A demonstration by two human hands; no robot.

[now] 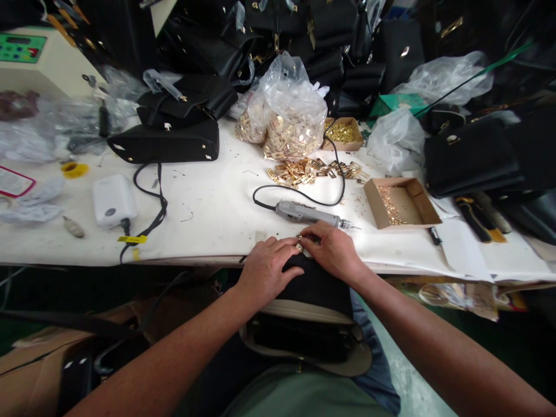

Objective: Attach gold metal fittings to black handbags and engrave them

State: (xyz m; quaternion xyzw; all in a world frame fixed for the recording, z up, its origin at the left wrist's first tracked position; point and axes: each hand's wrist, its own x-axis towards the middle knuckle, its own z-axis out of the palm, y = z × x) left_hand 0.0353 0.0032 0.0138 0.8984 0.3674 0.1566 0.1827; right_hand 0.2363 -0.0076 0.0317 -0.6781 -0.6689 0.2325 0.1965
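A black bag (319, 289) with a beige lining lies open on my lap, its far end at the table's front edge. My left hand (270, 265) rests on that end, thumb apart from the fingers, fingertips beside a small gold metal piece (299, 244). From the right, my right hand (330, 246) pinches at the same gold piece with thumb and forefinger. Just beyond the hands, a grey electric screwdriver (306, 213) lies on the table, its bit pointing right. How the gold piece sits on the bag is partly hidden by the fingers.
Gold plates (299, 172) lie loose before a clear bag of gold parts (291, 130). A cardboard box (410, 202) holds small screws; another box (343, 133) holds gold pieces. A white power unit (113, 200) and cables lie left, cutters (478, 217) right. Black handbags (174, 142) line the back.
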